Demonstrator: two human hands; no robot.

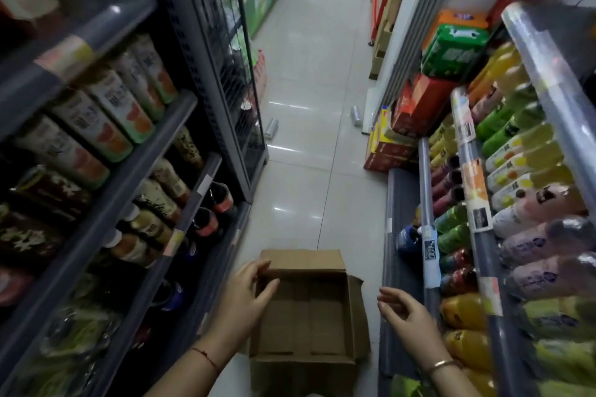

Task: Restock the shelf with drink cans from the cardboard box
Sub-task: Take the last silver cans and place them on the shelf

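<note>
Cardboard box (306, 309) sits open on the floor at bottom centre, and it looks empty. Left hand (248, 293) rests on its near-left wall, fingers spread, likely steadying it; right hand (403, 313) hovers beside the right flap, fingers loose, holding nothing. Two cans (271, 129) lie on the floor, mid-frame.
</note>
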